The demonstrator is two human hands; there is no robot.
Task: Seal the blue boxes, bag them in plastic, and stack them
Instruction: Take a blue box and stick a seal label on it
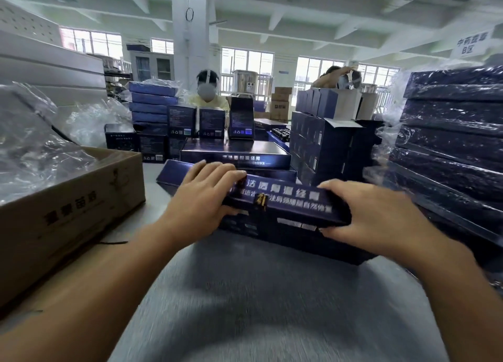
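At the left edge of the table (258,293) we've got a brown carton (68,212) stuffed with clear plastic bags (32,149). Moving in, our left hand (206,198) lies over the left end of the blue box (285,201), fingers across its top and thumb hooked on the near side. The box sits mid-table on a dark blue layer, and blur hides whether that's its base or a second box. Our right hand (381,220) clamps the right end, thumb on top, fingers curled under. At the table's right edge, a stack of bagged blue boxes (449,149) towers.
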